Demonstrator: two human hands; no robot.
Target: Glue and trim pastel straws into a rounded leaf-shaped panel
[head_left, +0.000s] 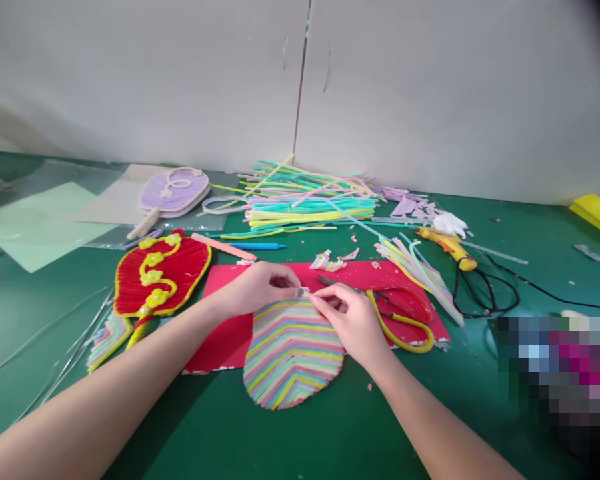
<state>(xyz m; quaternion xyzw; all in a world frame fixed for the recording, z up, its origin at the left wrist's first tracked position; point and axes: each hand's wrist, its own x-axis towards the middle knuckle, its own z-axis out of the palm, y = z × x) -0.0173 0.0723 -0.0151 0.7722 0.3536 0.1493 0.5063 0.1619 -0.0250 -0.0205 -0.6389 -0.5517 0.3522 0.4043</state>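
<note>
While the striped straw fan (290, 353) lies flat, partly on the red sheet (225, 340), at 6 o'clock of the straw pile (305, 203), your left hand (253, 288) and right hand (353, 323) pinch its 12 o'clock rim with narrowed fingers, so treat it as light and crushable, gripping the rim only.

- A pale grey wall (430, 100) fills the upper half, from 9 to 3 o'clock — plain and bare.
- A thin vertical seam (301, 80) splits the wall at 12 o'clock.
- A matte green table (330, 433) spreads across the lower half, meeting the wall's foot.
- The light is soft and even — a faint shadow at 10 o'clock.
</note>
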